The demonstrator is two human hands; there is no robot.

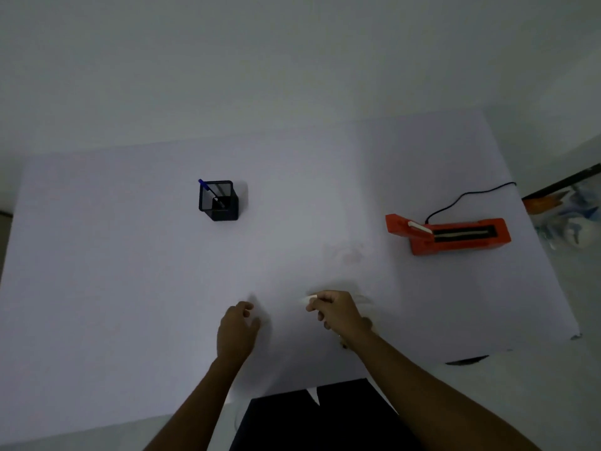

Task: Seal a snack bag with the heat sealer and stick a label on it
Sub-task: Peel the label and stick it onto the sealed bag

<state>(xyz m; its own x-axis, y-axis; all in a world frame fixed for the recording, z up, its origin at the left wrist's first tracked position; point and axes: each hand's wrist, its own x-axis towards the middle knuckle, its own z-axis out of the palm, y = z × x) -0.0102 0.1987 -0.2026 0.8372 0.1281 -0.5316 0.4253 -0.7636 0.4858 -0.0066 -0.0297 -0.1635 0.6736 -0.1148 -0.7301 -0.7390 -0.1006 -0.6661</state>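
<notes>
Right hand [338, 309] pinches a blurred pale strip [307, 300] over the counter [130, 255]; left hand [237, 330] hangs loosely curled, empty; orange heat sealer [455, 237] well apart.

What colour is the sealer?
The sealer is orange-red; the head view shows it best.

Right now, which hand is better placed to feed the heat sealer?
Right. The right hand is on the same side as the heat sealer and pinches a pale thin item, possibly the bag. The left hand sits farther off, nearer the pen holder, seemingly holding nothing.
</notes>
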